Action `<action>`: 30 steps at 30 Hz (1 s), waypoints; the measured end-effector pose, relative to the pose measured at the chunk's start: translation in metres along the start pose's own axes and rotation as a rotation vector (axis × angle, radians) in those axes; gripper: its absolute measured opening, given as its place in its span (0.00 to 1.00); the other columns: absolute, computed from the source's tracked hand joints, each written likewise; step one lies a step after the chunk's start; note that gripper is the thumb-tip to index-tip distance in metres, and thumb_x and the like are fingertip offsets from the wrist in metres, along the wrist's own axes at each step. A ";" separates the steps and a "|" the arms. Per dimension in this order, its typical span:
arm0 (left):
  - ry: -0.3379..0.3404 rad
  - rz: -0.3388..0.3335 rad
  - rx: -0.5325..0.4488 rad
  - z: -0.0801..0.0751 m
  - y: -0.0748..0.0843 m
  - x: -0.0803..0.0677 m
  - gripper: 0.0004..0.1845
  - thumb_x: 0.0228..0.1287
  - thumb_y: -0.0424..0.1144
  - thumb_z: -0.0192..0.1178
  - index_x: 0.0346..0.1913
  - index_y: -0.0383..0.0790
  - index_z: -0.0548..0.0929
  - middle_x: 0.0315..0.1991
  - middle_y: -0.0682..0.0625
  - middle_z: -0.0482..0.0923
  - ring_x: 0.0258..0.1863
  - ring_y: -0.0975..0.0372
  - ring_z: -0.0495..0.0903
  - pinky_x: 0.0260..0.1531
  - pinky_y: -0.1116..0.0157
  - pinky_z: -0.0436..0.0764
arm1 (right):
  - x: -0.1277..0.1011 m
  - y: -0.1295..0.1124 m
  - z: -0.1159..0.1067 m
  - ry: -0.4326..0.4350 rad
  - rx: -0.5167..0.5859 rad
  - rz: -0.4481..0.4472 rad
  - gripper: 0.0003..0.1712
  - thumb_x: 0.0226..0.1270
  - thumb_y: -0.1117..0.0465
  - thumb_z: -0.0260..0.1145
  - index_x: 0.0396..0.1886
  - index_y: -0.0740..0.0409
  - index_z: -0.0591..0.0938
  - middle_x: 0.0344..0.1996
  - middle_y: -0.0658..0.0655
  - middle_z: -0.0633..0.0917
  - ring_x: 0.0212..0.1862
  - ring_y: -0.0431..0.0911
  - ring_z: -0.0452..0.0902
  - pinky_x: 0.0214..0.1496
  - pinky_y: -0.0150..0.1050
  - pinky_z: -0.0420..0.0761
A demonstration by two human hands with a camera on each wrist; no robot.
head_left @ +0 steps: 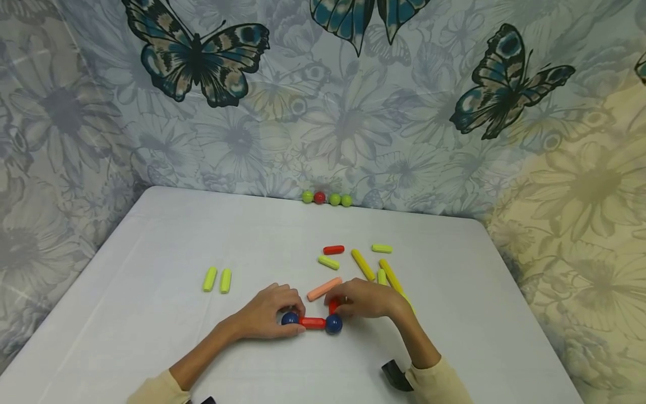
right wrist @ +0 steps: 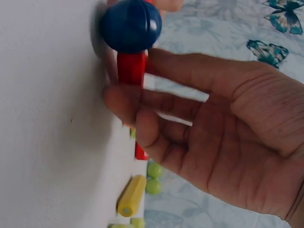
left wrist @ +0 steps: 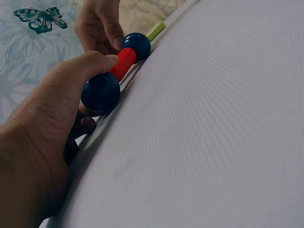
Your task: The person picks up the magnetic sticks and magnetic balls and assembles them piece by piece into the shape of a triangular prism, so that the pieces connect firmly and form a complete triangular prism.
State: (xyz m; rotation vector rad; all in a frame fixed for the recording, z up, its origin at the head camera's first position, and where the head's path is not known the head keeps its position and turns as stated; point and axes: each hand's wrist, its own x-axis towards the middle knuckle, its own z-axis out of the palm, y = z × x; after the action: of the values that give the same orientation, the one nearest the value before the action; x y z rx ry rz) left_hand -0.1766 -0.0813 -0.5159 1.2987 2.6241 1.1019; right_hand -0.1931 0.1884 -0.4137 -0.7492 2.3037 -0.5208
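A short red stick (head_left: 313, 322) lies on the white table (head_left: 151, 235), joining two dark blue balls. My left hand (head_left: 295, 320) grips the left blue ball (head_left: 290, 318), its fingertip resting over the ball (left wrist: 100, 92) beside the red stick (left wrist: 123, 63). The right blue ball (head_left: 333, 324) has a second red stick (head_left: 333, 306) running from it toward the far side. My right hand (head_left: 339, 303) pinches that second stick (right wrist: 131, 69) just behind the ball (right wrist: 130, 24), with thumb and fingers curled round it.
Loose sticks lie behind my hands: a peach one (head_left: 324, 288), a red one (head_left: 333, 249), lime ones (head_left: 329, 262) and two yellow ones (head_left: 363, 264). Two lime sticks (head_left: 217, 279) sit at the left. Green balls and a red ball (head_left: 319, 197) line the far edge by the butterfly cloth.
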 end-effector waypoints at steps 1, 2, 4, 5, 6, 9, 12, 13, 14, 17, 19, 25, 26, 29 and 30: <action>-0.005 -0.003 -0.002 0.000 0.000 0.000 0.08 0.64 0.56 0.70 0.40 0.61 0.84 0.36 0.68 0.79 0.37 0.76 0.70 0.41 0.74 0.68 | 0.000 0.000 0.000 -0.009 -0.002 -0.005 0.16 0.75 0.62 0.67 0.59 0.55 0.85 0.44 0.48 0.87 0.41 0.38 0.76 0.47 0.32 0.78; -0.009 -0.006 -0.004 -0.001 0.000 0.000 0.08 0.64 0.56 0.69 0.40 0.61 0.84 0.36 0.68 0.79 0.37 0.75 0.70 0.41 0.74 0.68 | 0.001 -0.001 0.000 -0.016 -0.005 -0.012 0.16 0.75 0.62 0.67 0.59 0.54 0.85 0.46 0.48 0.87 0.42 0.38 0.76 0.49 0.32 0.78; -0.018 -0.013 -0.005 -0.002 0.001 0.001 0.08 0.64 0.56 0.69 0.40 0.61 0.84 0.37 0.68 0.79 0.38 0.75 0.71 0.42 0.73 0.69 | 0.001 -0.001 0.000 -0.023 -0.009 -0.027 0.16 0.74 0.62 0.67 0.59 0.54 0.85 0.48 0.49 0.88 0.44 0.38 0.76 0.50 0.32 0.78; -0.022 -0.016 -0.004 -0.002 0.001 0.001 0.08 0.64 0.57 0.69 0.40 0.61 0.84 0.37 0.68 0.79 0.38 0.75 0.71 0.42 0.73 0.69 | 0.001 -0.002 0.000 -0.023 -0.012 -0.036 0.16 0.75 0.62 0.67 0.59 0.54 0.85 0.48 0.49 0.88 0.44 0.38 0.76 0.50 0.33 0.78; -0.025 -0.017 -0.002 -0.002 0.001 0.002 0.08 0.64 0.57 0.69 0.40 0.61 0.84 0.37 0.67 0.79 0.38 0.75 0.71 0.43 0.73 0.69 | 0.001 -0.002 0.000 -0.021 -0.015 -0.042 0.16 0.75 0.62 0.67 0.59 0.54 0.85 0.48 0.49 0.88 0.44 0.37 0.76 0.50 0.32 0.78; -0.027 -0.014 0.007 -0.003 0.001 0.002 0.08 0.65 0.57 0.69 0.40 0.62 0.84 0.36 0.67 0.79 0.38 0.75 0.71 0.43 0.73 0.69 | 0.001 -0.002 0.001 -0.016 -0.015 -0.051 0.16 0.75 0.62 0.67 0.60 0.55 0.85 0.49 0.49 0.88 0.44 0.37 0.76 0.51 0.32 0.78; -0.029 -0.009 0.009 -0.003 0.002 0.003 0.08 0.65 0.57 0.69 0.40 0.61 0.84 0.36 0.67 0.78 0.38 0.74 0.71 0.43 0.73 0.69 | 0.000 -0.002 0.000 -0.011 -0.007 -0.054 0.17 0.75 0.61 0.67 0.61 0.55 0.84 0.51 0.50 0.88 0.44 0.37 0.76 0.50 0.32 0.78; -0.030 -0.008 0.009 -0.003 0.002 0.003 0.08 0.65 0.57 0.69 0.40 0.61 0.84 0.36 0.67 0.78 0.38 0.74 0.71 0.43 0.73 0.69 | -0.001 -0.002 -0.001 -0.011 -0.001 -0.054 0.18 0.75 0.61 0.67 0.62 0.54 0.84 0.51 0.51 0.88 0.44 0.37 0.76 0.50 0.32 0.78; -0.033 -0.009 0.006 -0.003 0.003 0.003 0.08 0.65 0.57 0.69 0.40 0.61 0.84 0.36 0.67 0.79 0.38 0.74 0.71 0.43 0.73 0.69 | -0.002 -0.002 -0.002 -0.008 0.004 -0.059 0.18 0.75 0.61 0.67 0.62 0.54 0.84 0.52 0.51 0.88 0.45 0.38 0.77 0.50 0.32 0.78; -0.039 -0.009 0.000 -0.004 0.004 0.004 0.08 0.65 0.57 0.68 0.40 0.61 0.85 0.36 0.67 0.79 0.39 0.74 0.72 0.43 0.73 0.69 | -0.006 0.000 -0.008 0.021 0.015 -0.072 0.18 0.75 0.62 0.66 0.62 0.53 0.83 0.53 0.53 0.87 0.45 0.39 0.77 0.49 0.32 0.79; -0.043 -0.013 -0.003 -0.004 0.004 0.005 0.08 0.65 0.57 0.68 0.41 0.61 0.85 0.37 0.67 0.79 0.39 0.74 0.72 0.43 0.73 0.69 | -0.008 0.002 -0.014 0.064 0.014 -0.080 0.17 0.76 0.63 0.65 0.61 0.55 0.83 0.53 0.54 0.87 0.45 0.40 0.78 0.49 0.32 0.79; -0.042 -0.032 0.004 -0.004 0.003 0.003 0.09 0.64 0.57 0.68 0.40 0.61 0.85 0.36 0.67 0.78 0.38 0.74 0.71 0.43 0.73 0.69 | 0.002 -0.001 -0.024 0.232 -0.079 -0.074 0.14 0.74 0.65 0.67 0.56 0.59 0.85 0.51 0.57 0.89 0.46 0.44 0.81 0.50 0.36 0.83; -0.042 -0.035 0.003 -0.003 0.003 0.003 0.09 0.64 0.57 0.68 0.40 0.61 0.85 0.36 0.67 0.78 0.38 0.74 0.71 0.43 0.73 0.69 | 0.006 -0.001 -0.022 0.241 -0.106 -0.054 0.13 0.73 0.65 0.69 0.55 0.59 0.86 0.50 0.57 0.88 0.45 0.44 0.81 0.49 0.37 0.83; -0.040 -0.038 -0.003 -0.003 0.003 0.001 0.09 0.65 0.58 0.68 0.40 0.61 0.84 0.36 0.67 0.78 0.38 0.75 0.71 0.42 0.73 0.69 | 0.021 -0.002 -0.012 0.244 -0.186 0.033 0.12 0.69 0.64 0.73 0.51 0.57 0.88 0.43 0.55 0.87 0.41 0.43 0.79 0.47 0.37 0.84; -0.040 -0.036 -0.007 -0.003 0.004 0.001 0.09 0.65 0.58 0.68 0.40 0.61 0.84 0.36 0.67 0.78 0.38 0.74 0.71 0.42 0.73 0.69 | 0.025 -0.002 -0.008 0.247 -0.214 0.067 0.12 0.68 0.62 0.75 0.49 0.57 0.88 0.40 0.54 0.85 0.38 0.42 0.78 0.44 0.36 0.84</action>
State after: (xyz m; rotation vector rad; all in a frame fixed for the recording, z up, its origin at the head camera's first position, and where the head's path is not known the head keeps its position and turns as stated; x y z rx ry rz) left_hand -0.1754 -0.0808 -0.5116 1.2532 2.6017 1.0681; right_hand -0.2133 0.1724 -0.4184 -0.7389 2.6360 -0.3557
